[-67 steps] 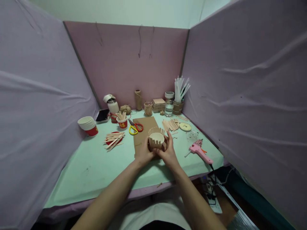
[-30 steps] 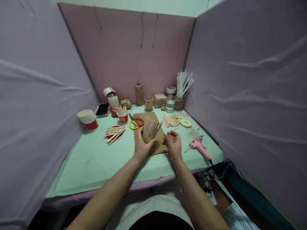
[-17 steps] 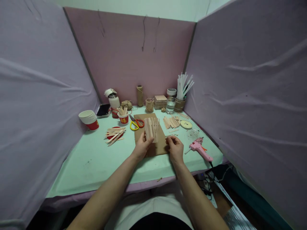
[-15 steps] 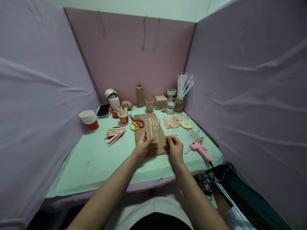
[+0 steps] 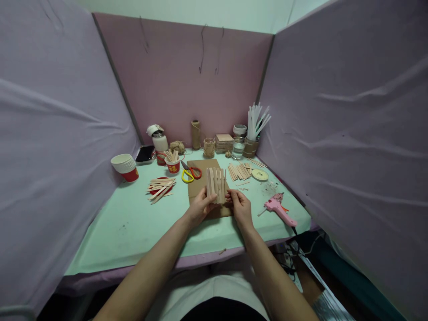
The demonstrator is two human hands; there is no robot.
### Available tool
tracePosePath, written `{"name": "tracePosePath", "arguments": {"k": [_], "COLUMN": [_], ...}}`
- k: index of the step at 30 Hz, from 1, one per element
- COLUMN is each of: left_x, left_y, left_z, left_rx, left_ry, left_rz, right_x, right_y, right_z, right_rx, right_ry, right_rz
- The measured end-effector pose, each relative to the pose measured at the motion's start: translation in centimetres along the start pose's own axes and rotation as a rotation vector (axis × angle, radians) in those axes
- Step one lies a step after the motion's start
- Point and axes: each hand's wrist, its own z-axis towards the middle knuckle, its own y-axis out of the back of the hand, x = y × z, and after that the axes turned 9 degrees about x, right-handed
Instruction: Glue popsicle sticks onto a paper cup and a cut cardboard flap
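Note:
My left hand [image 5: 199,206] grips the lower left side of a craft-stick piece [image 5: 216,182], made of pale flat wooden sticks set upright side by side. The piece is held over a brown cardboard sheet [image 5: 197,191]. At its lower right edge, my right hand [image 5: 241,207] is closed in a pinch; what lies between the fingertips is too small to make out. Scissors [image 5: 191,173] with one yellow and one red handle lie on the left of the cardboard. To the right of my right hand lies a pink hot glue gun [image 5: 279,208].
Loose craft sticks [image 5: 240,171] lie right of the cardboard, beside a round pale lid [image 5: 260,174]. More sticks [image 5: 161,188] are piled on the left, near a red paper cup [image 5: 173,166] of sticks. Stacked cups [image 5: 125,167], jars and twine stand farther back.
My right hand has moved left, up to the right edge of the craft-stick piece. My left hand has shifted the piece slightly right and down.

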Motion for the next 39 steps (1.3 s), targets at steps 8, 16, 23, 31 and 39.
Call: {"name": "tracePosePath", "arguments": {"k": [8, 16, 23, 31, 39], "left_x": [-0.1, -0.3, -0.1, 0.3, 0.7], "left_y": [0.1, -0.3, -0.1, 0.0, 0.8], "left_z": [-0.1, -0.2, -0.2, -0.1, 0.2], "left_rx": [0.074, 0.037, 0.105, 0.033, -0.025], "left_ry": [-0.001, 0.02, 0.021, 0.023, -0.002], "left_rz": [-0.015, -0.059, -0.071, -0.05, 0.221], "right_x": [-0.2, 0.5, 0.7, 0.7, 0.5], "right_y": [0.0, 0.0, 0.0, 0.0, -0.2], "right_z": [0.0, -0.4, -0.4, -0.7, -0.9], "right_rx": [0.041, 0.111, 0.137, 0.193, 0.22], "right_ry": [0.002, 0.109, 0.206, 0.211, 0.173], "right_rz": [-0.014, -0.11, -0.175, -0.189, -0.152]}}
